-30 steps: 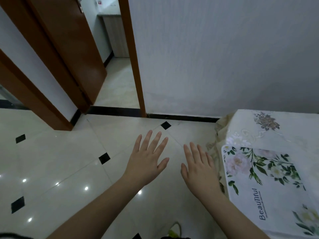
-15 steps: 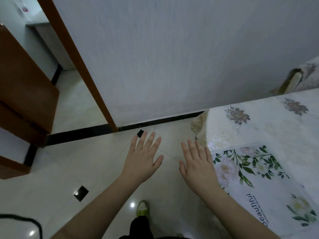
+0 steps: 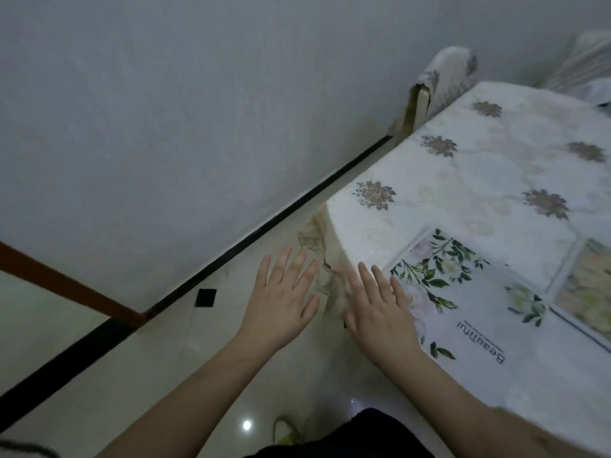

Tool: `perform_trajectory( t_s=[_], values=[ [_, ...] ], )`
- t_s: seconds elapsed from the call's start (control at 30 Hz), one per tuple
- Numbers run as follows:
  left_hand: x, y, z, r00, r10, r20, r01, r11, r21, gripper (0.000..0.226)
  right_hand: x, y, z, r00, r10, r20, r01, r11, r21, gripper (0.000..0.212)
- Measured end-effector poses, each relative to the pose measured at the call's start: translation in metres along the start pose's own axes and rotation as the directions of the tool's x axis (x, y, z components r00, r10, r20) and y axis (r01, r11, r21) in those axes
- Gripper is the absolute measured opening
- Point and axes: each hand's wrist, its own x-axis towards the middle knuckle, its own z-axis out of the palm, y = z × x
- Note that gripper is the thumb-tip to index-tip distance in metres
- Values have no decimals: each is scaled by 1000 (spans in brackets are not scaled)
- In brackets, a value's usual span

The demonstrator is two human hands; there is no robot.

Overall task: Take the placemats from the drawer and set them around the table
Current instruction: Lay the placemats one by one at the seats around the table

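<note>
since a second ago the doorway has swung away and the table (image 3: 496, 180) fills the right, floral placemat (image 3: 469, 312) laid at its corner, left hand (image 3: 281, 304) and right hand (image 3: 380, 312) spread empty; best square its edges.

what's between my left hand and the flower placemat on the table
In the head view, your right hand and the draped corner of the tablecloth lie between the left hand and the flower placemat. Both hands are open and empty.

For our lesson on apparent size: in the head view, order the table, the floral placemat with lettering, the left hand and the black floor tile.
1. table
2. floral placemat
3. left hand, enlarged by nearness to the camera
4. black floor tile
</note>
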Motion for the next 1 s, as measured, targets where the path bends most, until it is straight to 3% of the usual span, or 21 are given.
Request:
perform_trajectory(
  t_s=[0.3,0.5,0.8,1.0],
  values=[
    [86,58,26,952,304,50,-297,949,-108,60,-20,72,-1,936,352,1,-352,934,-59,62],
    [131,100,56,873,482,74,-472,874,-118,58,-24,122,12,872,486,62,-484,874,-43,64],
    [176,124,96,805,559,198,-544,829,-132,59,-16,161,41,805,572,158,-575,818,-28,66],
    [199,127,126,728,600,333,-569,799,-196,62,-15,171,58,688,684,244,-698,715,-34,70]
  ],
)
